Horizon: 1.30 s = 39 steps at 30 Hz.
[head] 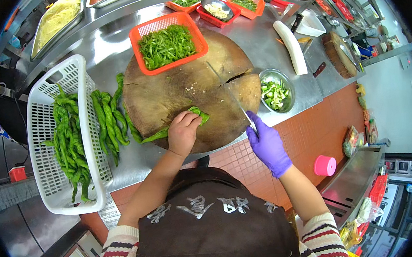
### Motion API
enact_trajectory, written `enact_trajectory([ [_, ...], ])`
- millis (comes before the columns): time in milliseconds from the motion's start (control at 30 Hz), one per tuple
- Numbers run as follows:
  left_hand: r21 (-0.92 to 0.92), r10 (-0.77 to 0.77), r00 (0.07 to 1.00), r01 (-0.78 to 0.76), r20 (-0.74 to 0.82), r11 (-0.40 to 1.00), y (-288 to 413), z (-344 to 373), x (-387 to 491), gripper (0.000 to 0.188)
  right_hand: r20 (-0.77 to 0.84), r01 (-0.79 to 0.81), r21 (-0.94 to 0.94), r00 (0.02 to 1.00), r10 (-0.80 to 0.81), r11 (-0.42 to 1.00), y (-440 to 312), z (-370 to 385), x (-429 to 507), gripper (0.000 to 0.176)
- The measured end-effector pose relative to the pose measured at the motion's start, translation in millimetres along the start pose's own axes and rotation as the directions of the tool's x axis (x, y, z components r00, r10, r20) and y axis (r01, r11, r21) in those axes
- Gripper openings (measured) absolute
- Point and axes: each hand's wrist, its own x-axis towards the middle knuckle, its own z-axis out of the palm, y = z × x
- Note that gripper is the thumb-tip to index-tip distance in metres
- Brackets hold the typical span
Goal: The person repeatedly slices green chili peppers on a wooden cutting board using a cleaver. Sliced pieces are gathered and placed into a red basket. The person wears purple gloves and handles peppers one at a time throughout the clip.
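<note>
Bare, my left hand [184,132] presses a long green pepper [157,135] onto the near edge of a round wooden chopping block [173,91]. My right hand [268,143], in a purple glove, grips the handle of a knife [233,98]; its blade reaches over the block's right part, apart from the pepper. On the block's far edge rests an orange basket [201,44] of cut green peppers [167,45]. Several whole peppers [108,116] lie left of the block, beside a white plastic basket [89,138] of more peppers [68,137]. Green pepper pieces [273,93] fill part of a metal bowl [289,101] at right.
A peeled white radish [291,47] and a second knife [320,69] lie at the right. Behind the block stand small baskets and a metal bowl of pale pieces [216,10]. A metal shelf [122,11] with food trays spans the back. A pink bucket [324,165] is on the floor.
</note>
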Motion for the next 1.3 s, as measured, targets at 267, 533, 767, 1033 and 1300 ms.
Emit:
enact_trajectory([
  [267,-0.045,-0.069,0.998,0.07,0.008,0.997,6.4,-2.5,7.7,0.014,0.173,-0.01,-0.072,0.985,0.023,0.997,-10.8,12.2,-41.6,0.035],
  [533,0.097,-0.011,1.0,0.01,0.008,0.995,4.7,-4.4,10.3,0.017,0.229,0.189,-0.241,0.964,-0.134,0.952,-41.0,-5.7,-55.5,0.036],
  [767,0.073,-0.059,0.998,0.057,0.033,0.996,2.9,2.5,5.8,0.019,0.2,0.076,-0.136,0.979,-0.048,0.988,-35.0,51.2,-19.7,0.032],
  [1033,0.076,-0.037,0.999,0.035,0.02,0.996,-1.5,1.5,4.0,0.022,0.247,0.066,-0.102,0.968,-0.039,0.993,-48.0,10.5,-28.7,0.025],
  [1300,0.059,-0.068,0.997,0.066,0.035,0.996,-0.5,1.4,0.0,0.021,0.126,0.012,0.047,0.992,-0.018,0.999,-36.5,47.2,-11.0,0.023],
])
